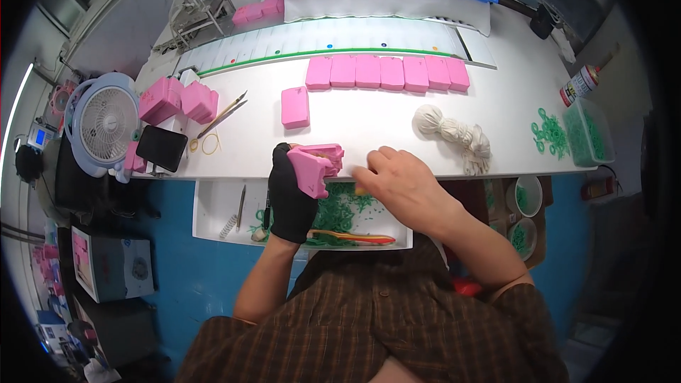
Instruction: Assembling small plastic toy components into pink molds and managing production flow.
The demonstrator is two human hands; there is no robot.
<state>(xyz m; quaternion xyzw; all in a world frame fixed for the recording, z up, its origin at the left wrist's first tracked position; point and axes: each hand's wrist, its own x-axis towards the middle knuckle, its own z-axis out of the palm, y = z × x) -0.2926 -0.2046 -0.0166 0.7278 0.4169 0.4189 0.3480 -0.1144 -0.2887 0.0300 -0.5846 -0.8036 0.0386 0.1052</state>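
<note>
My left hand [292, 206], in a black glove, is closed around a pink rubber-like mold block [308, 170] over the front edge of the table. The block is bent apart, with an uneven gap between its parts. Just to its right, my bare right hand [408, 188] has its fingers curled in. A bit of yellow shows beneath those fingers; what they hold is hidden. Under both hands an open white drawer [213, 202] holds many small green pieces [337, 216], a red and yellow stick-like tool [355, 237] and a coiled spring [228, 226].
Several pink blocks [367, 72] stand in a row, with a single pink block [295, 107] nearer me. White cloth [454, 135] lies right of my hands. A clear tub [589, 131] stands at the right edge. On the left are a phone [162, 148] and a fan [106, 120].
</note>
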